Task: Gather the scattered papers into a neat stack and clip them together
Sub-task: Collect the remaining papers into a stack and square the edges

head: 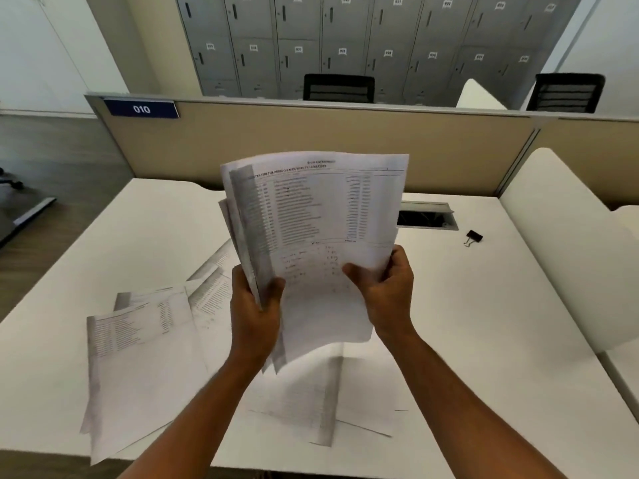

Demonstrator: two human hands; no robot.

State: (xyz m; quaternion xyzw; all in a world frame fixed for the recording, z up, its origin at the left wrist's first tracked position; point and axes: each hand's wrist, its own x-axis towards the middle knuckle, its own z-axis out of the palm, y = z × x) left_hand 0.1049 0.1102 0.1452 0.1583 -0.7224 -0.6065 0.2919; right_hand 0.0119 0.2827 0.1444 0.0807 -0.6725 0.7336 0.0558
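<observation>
I hold a bundle of printed papers [311,216] upright above the white desk [466,323], its sheets fanned and uneven on the left edge. My left hand [254,312] grips the bundle's lower left edge, thumb in front. My right hand [387,288] grips its right side, thumb across the front sheet. More loose papers [138,357] lie scattered flat on the desk to the left, and others [321,402] lie under my arms near the front edge. A black binder clip [473,237] rests on the desk far to the right, apart from both hands.
A cable slot [427,216] is cut into the desk behind the bundle. A beige partition [311,140] with a "010" sign closes the back. A white curved divider [570,243] borders the right side. Grey lockers and two black chairs stand beyond.
</observation>
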